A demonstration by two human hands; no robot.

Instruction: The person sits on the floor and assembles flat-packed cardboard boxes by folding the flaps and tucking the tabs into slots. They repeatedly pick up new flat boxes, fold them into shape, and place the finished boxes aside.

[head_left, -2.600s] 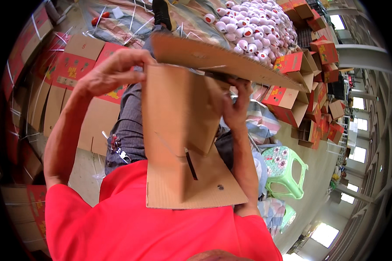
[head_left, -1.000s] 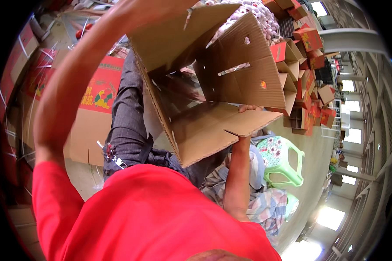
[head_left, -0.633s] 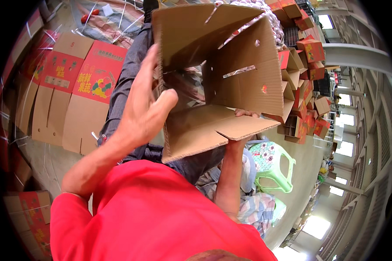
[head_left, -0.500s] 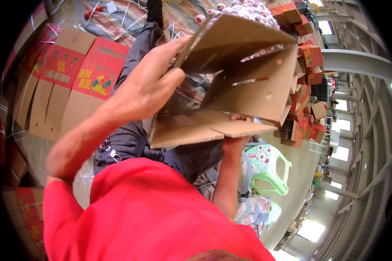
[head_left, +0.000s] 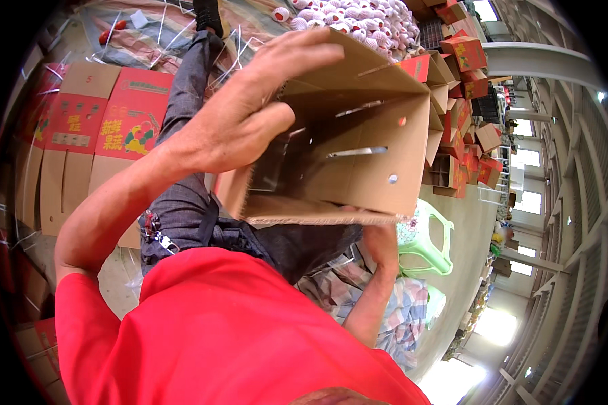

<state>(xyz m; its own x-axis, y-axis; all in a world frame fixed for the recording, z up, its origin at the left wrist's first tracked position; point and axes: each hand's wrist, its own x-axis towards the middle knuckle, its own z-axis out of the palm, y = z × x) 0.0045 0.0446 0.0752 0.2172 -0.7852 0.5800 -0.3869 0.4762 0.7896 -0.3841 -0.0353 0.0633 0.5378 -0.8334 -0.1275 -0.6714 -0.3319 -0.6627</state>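
Note:
An opened-out brown cardboard box (head_left: 365, 155) stands before me, its inside turned toward me. Round hand holes and slots pierce its walls. My left hand (head_left: 243, 121) is at the box's upper left edge, fingers stretched out and thumb apart. Its fingertips are smeared by motion, and whether they touch the cardboard is hard to see. Below the lower right edge, my right hand (head_left: 380, 239) grips the near wall. The box hides most of its fingers.
Flattened red-and-brown cartons (head_left: 125, 121) lie at left. A pile of red fruit in foam nets (head_left: 358, 20) sits beyond the box. Stacked cartons (head_left: 463, 155) and a green stool (head_left: 429, 239) stand at right. White straps (head_left: 165, 30) litter the striped sheet.
The box has turned and opened into a squarer shape, its near flap now folded up. My left hand's fingers have come off the edge and stretched out. The right hand has shifted right and down.

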